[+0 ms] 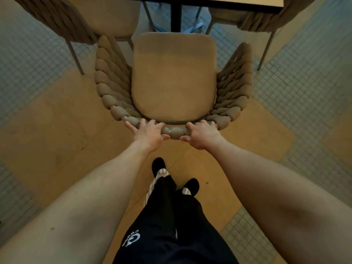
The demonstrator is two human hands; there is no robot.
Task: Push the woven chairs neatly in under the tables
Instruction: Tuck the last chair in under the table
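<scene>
A tan woven chair (174,77) with a braided curved back and padded seat stands straight ahead of me, its seat facing the table (228,2) at the top of the view. Its front edge lies just short of the table's dark central post (176,16). My left hand (147,133) grips the braided top rail of the backrest left of centre. My right hand (202,133) grips the same rail right of centre. Both arms are stretched forward.
A second woven chair (62,18) stands at the upper left and a third (266,20) at the upper right, both partly under the table. The floor mixes tan slabs and small grey tiles (304,77). My legs and feet (171,183) are below the chair.
</scene>
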